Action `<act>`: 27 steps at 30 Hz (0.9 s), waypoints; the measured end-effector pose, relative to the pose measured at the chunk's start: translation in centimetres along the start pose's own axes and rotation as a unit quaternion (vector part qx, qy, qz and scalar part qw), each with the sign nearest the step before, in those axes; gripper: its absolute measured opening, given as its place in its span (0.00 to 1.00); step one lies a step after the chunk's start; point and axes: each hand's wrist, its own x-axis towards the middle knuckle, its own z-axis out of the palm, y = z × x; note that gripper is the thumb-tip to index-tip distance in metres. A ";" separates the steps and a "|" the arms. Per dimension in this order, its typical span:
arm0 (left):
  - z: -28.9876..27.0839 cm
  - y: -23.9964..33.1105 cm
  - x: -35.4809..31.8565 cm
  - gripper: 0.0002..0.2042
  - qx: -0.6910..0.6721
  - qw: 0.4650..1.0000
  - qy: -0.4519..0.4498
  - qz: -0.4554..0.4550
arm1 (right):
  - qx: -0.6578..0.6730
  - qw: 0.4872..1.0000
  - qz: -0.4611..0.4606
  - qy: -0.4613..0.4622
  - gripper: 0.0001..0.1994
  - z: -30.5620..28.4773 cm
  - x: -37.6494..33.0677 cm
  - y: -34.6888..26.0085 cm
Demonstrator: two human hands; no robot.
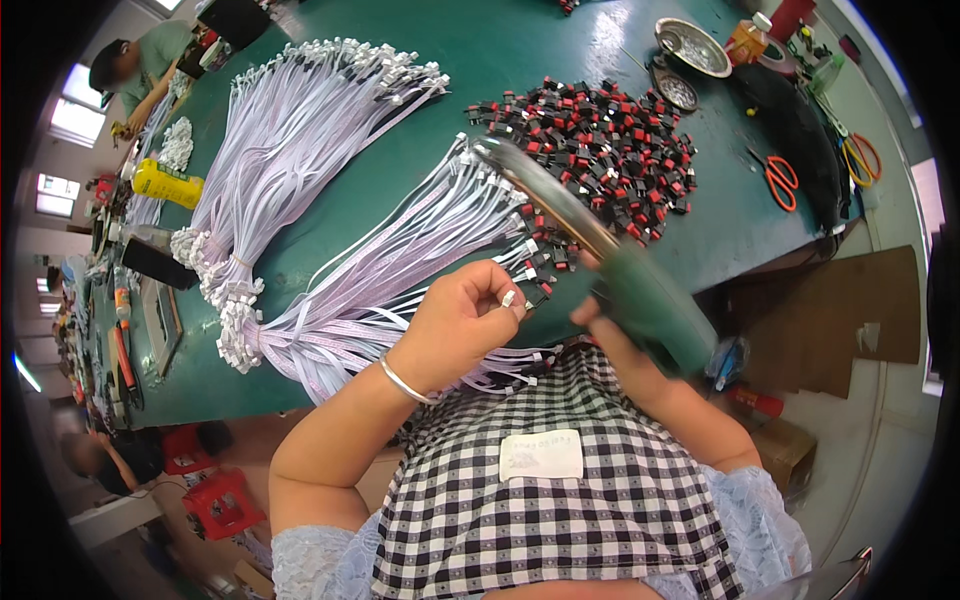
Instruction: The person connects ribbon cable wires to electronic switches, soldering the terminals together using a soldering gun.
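My left hand (450, 325), with a silver bangle at its wrist, is closed in a pinch on a small white cable connector (508, 299). Close by on its right, my right hand (610, 340) grips a long hand tool (650, 300) with a dark green body and a metallic front part. Motion smears the tool, so its exact kind cannot be made out. The tool's front points up and left over a fan of white ribbon cables (390, 250). Several of these cable ends carry small black blocks near my left hand.
Black and red small parts (600, 150) are heaped beyond the tool. A larger cable bundle (290, 140) lies at far left, near a yellow bottle (167, 184). Orange-handled scissors (778, 182) and a metal bowl (693, 48) sit at right. A person (150, 65) works at far left.
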 end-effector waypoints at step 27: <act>-0.1 -1.0 0.5 0.04 -0.031 0.998 0.053 0.022 | -0.057 0.979 -0.175 -0.091 0.22 -4.6 -9.5 9.8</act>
